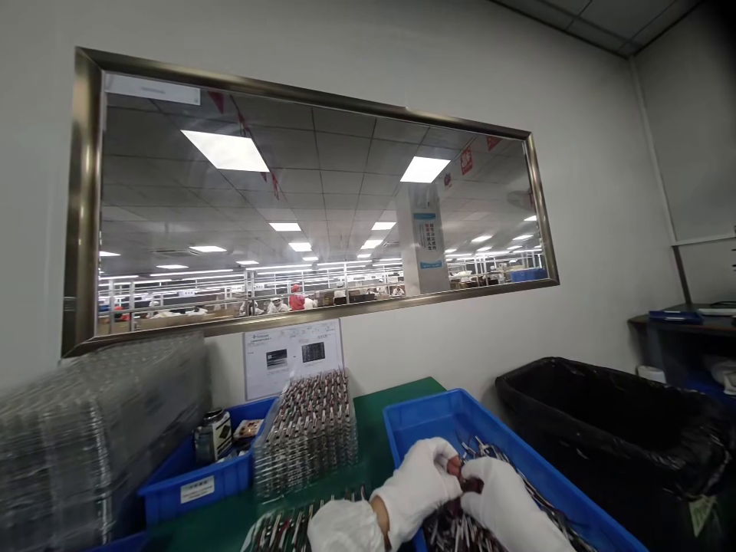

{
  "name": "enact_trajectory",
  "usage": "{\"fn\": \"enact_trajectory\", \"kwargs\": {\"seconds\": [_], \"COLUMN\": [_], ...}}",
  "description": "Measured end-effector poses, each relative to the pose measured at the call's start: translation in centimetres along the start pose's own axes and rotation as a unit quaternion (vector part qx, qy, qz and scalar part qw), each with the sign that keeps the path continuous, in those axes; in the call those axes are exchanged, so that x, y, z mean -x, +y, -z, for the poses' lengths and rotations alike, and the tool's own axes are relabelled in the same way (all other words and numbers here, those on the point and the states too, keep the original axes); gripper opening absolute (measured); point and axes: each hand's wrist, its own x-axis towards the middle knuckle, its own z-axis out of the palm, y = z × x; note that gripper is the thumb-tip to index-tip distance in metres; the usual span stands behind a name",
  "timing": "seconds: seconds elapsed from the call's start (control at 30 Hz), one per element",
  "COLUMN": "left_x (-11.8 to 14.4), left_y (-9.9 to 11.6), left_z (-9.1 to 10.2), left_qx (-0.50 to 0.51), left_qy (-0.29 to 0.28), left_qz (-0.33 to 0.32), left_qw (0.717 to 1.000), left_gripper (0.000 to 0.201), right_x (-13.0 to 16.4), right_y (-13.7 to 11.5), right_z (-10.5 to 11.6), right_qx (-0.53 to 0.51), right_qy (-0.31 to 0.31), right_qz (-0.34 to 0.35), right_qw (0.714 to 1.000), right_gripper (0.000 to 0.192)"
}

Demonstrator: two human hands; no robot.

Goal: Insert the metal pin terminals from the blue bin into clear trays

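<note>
White-gloved left hand [415, 481] and right hand [501, 502] pinch one small dark part [467, 484] together over the blue bin [414, 429]; tray stack [307, 429] at ten o'clock.

We cannot make out the small dark part [468, 484] pinched between our gloved left hand [417, 491] and right hand [506, 510]; the fingers cover most of it. Our forearms are cut off by the bottom edge, and so is the near end of the blue bin [414, 429]. The stack of clear trays [86, 437] at left is blurred and runs out of view. The print on the sheet [293, 356] on the wall is too small to read. The people behind the window [310, 215] are too far off to tell apart.
</note>
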Motion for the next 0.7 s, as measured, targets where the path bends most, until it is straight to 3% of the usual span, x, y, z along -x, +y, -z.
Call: {"fn": "enact_trajectory", "kwargs": {"seconds": [0.07, 0.13, 0.23, 0.3, 0.37, 0.43, 0.5, 0.57, 0.63, 0.7], "left_x": [-0.3, -0.4, 0.2, 0.9, 1.5, 1.8, 1.5, 1.0, 0.3, -0.5], "left_y": [0.6, 1.5, 2.9, 3.5, 3.6, 3.4, 2.9, 2.3, 2.1, 2.4], "left_z": [1.0, 2.3, 3.7, 3.5, 2.5, 1.3, 0.3, -0.4, -0.7, -1.0], "left_qx": [0.040, 0.030, -0.059, -0.114, -0.127, -0.098, -0.047, 0.013, 0.070, 0.132], "left_qy": [-0.004, -0.014, -0.095, -0.134, -0.114, -0.071, -0.028, 0.024, 0.086, 0.146], "left_qz": [-0.013, -0.021, -0.014, -0.016, -0.034, -0.035, -0.012, 0.008, 0.028, 0.056], "left_qw": [0.999, 0.999, 0.994, 0.984, 0.985, 0.992, 0.998, 1.000, 0.993, 0.979], "left_gripper": [0.028, 0.048, 0.092, 0.104, 0.091, 0.059, 0.037, 0.029, 0.027, 0.029], "right_x": [0.0, -0.1, 0.0, 0.1, 0.3, 0.2, 0.0, -0.5, -1.1, -1.7], "right_y": [0.0, 0.0, -0.7, -1.6, -2.5, -3.1, -3.3, -3.2, -2.8, -2.3], "right_z": [0.6, 1.4, 2.4, 2.6, 2.5, 2.2, 1.8, 1.5, 1.2, 0.7], "right_qx": [-0.002, -0.027, -0.077, -0.110, -0.126, -0.127, -0.114, -0.092, -0.094, -0.127], "right_qy": [0.026, 0.034, 0.039, 0.036, 0.035, 0.050, 0.081, 0.124, 0.156, 0.144], "right_qz": [-0.025, -0.043, -0.026, 0.010, 0.043, 0.058, 0.042, -0.002, -0.044, -0.080], "right_qw": [0.999, 0.998, 0.996, 0.993, 0.990, 0.989, 0.989, 0.988, 0.982, 0.978], "right_gripper": [0.018, 0.018, 0.017, 0.016, 0.015, 0.016, 0.014, 0.012, 0.029, 0.054]}}
